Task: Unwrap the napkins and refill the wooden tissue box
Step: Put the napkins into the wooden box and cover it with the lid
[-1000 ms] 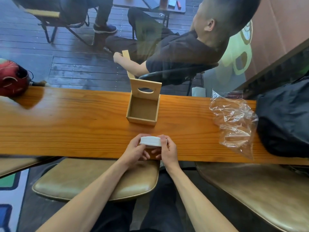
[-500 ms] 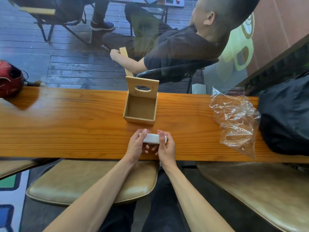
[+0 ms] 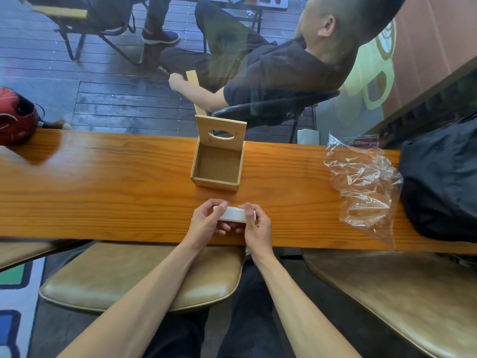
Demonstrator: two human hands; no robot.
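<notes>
A white stack of napkins (image 3: 233,214) is held between my two hands just above the wooden counter (image 3: 103,182). My left hand (image 3: 205,223) grips its left end and my right hand (image 3: 256,224) grips its right end. Beyond the stack, a short gap away, stands the wooden tissue box (image 3: 218,164); it is empty and its lid with an oval slot is tipped up at the back. The clear plastic wrapper (image 3: 361,182) lies crumpled and empty on the counter to the right.
A black bag (image 3: 441,182) sits at the counter's right end and a red helmet (image 3: 15,117) at its left end. Behind the window glass a person sits on a chair. Tan padded stools (image 3: 124,280) stand under the counter's near edge.
Both hands have carried the napkin stack slightly away from me toward the box and turned it flatter; the grip on both ends is the same.
</notes>
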